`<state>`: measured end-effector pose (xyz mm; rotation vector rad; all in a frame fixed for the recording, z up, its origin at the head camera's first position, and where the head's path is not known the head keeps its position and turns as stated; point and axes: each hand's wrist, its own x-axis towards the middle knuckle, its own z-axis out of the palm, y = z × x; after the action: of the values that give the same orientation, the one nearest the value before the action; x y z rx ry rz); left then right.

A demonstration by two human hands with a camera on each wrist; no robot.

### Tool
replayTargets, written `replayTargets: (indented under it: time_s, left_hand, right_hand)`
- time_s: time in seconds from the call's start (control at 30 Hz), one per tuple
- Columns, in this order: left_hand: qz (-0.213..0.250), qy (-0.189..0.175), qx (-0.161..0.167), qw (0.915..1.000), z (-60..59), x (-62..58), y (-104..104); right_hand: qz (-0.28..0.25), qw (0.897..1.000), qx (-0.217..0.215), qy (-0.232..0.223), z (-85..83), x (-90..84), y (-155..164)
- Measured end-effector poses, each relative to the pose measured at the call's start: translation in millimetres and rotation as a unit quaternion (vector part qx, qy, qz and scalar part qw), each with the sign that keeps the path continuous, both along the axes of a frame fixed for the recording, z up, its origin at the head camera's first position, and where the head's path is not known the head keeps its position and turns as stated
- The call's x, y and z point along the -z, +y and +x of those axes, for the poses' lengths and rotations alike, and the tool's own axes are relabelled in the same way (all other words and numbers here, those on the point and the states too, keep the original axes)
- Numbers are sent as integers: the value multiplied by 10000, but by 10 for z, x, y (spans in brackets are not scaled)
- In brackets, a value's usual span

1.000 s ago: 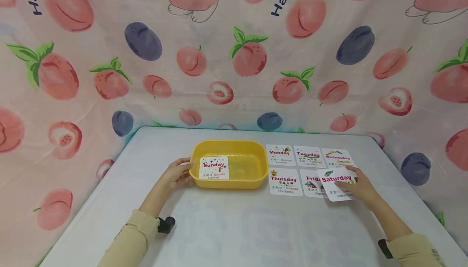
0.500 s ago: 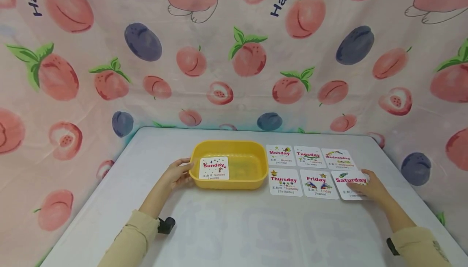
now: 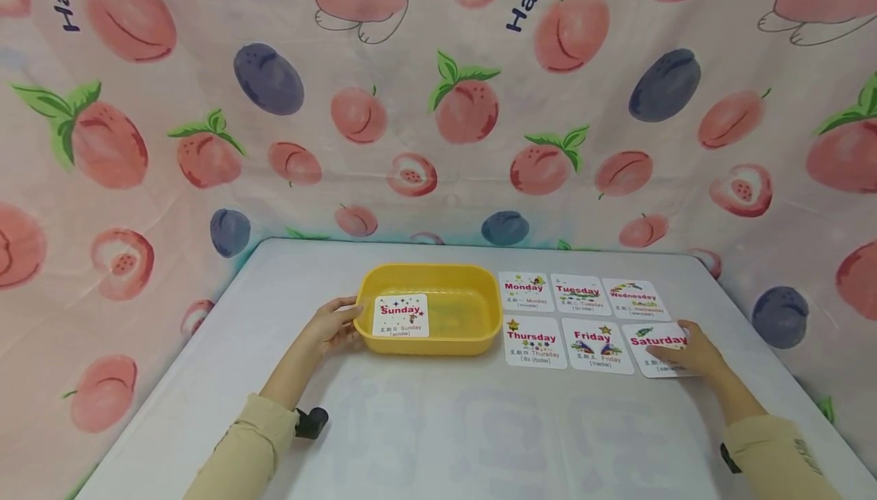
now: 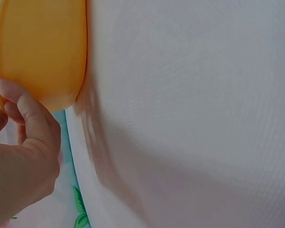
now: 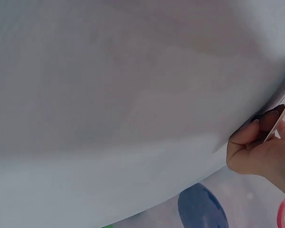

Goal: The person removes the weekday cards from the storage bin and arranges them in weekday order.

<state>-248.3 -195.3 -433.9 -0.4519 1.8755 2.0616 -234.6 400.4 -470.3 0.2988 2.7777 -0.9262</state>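
Saturday card (image 3: 659, 348) lies flat on the table (image 3: 438, 439), under the R hand (image 3: 688, 353). Fingers look pressed on its right part, thumb at the near edge; in the R wrist view a thin card edge (image 5: 274, 127) sits between thumb and fingertips, so prob a light pinch, tho that view is too blurry to be sure.

Progress, as a judgement: six day cards sit in a 2x3 grid, and Saturday fills the last slot of the near row, so laying out looks nearly done. Only the card in the tub seems left.

Near row, going left of the R hand: Friday card (image 3: 597, 345) just beside Saturday, then Thursday card (image 3: 534, 342). Far row, beyond the R hand: Wednesday card (image 3: 633, 298), Tuesday card (image 3: 578, 294), Monday card (image 3: 525, 291). All face up, edges close, not overlapping as far as I can tell.

L hand (image 3: 333, 326) is well to the left of the grid, holding the left end of the yellow tub (image 3: 473, 278); fingers curl round its rim, also seen in the L wrist view (image 4: 23, 128) against the tub wall (image 4: 42, 47). Sunday card (image 3: 401, 315) leans inside the tub, just right of the L hand, apart from the other six.

Beyond everything, a fruit-print cloth (image 3: 438, 104) hangs as backdrop.
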Motion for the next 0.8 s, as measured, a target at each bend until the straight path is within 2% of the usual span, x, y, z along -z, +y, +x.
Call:
replayTargets:
  time_s: [0.13,0.4,0.63,0.8]
  left_hand:
    - [37,3,-27,10000,-2,-1,0]
    - [5,-31,-82,10000,-11,5,10]
    - [37,-19,-68,10000,-7,18,6]
    - [30,10,-75,10000,-10,7,5]
  right_hand:
    - [13,9999,110,-10,-11,-15,-38]
    - [312,9995,-11,-12,8,-87,-107]
    - [704,9966,155,-405,10,-143,-146]
    - [681,9959,269,-529,-31,-136,-139]
